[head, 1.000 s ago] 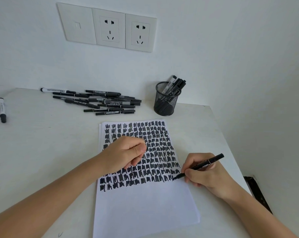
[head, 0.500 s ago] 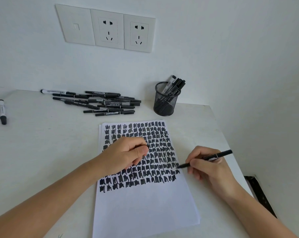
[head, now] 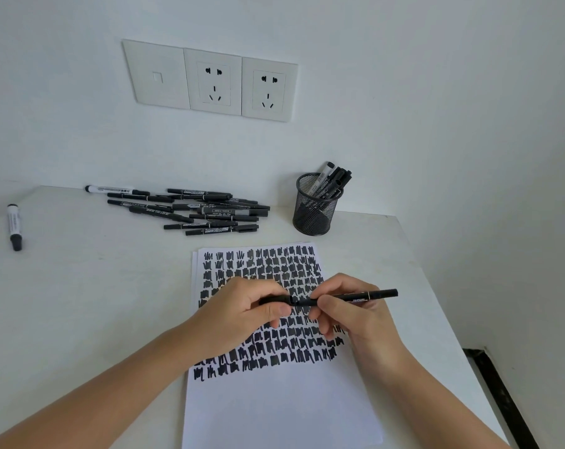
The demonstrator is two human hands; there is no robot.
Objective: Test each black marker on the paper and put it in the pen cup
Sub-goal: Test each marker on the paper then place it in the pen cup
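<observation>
- Step in hand: we judge the marker (head: 355, 295) tested and now at recapping; its tip meets the cap (head: 274, 299), both held above the paper (head: 274, 409).
- Fingers: our left hand (head: 239, 315) pinches the cap; our right hand (head: 359, 319) clamps thumb and fingers round the marker's barrel.
- Next move: seat the cap squarely, then carry the marker to the pen cup (head: 312, 215) beyond the paper's far edge.

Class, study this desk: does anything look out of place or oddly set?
Yes: one white-barrelled marker lies alone at the far left of the table, well apart from the pile of black markers. Nothing looks spilled or damaged.
</observation>
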